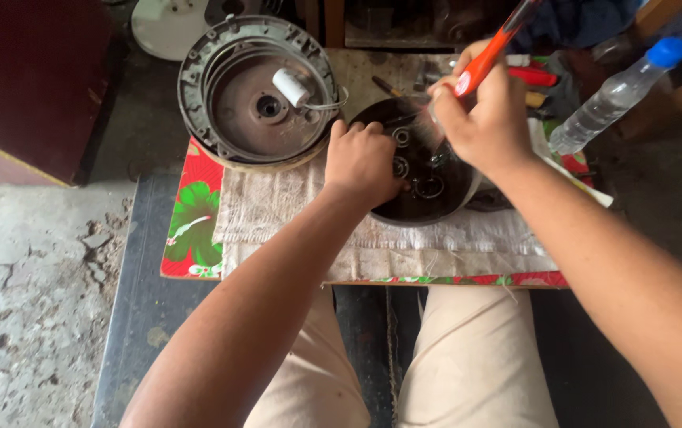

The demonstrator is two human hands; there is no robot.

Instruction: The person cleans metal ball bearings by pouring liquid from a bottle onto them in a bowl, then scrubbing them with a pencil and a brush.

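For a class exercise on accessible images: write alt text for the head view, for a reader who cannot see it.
Seen from above, a person's left hand steadies a dark round bowl holding small metal rings, while the right hand works an orange-handled brush inside it. The bowl sits on a worn cloth beside an open round metal housing and a clear plastic bottle.

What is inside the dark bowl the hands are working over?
The dark bowl holds dark liquid with several small metal rings. The left hand covers its left rim, and the right hand, holding an orange-handled brush, hides the upper right part.
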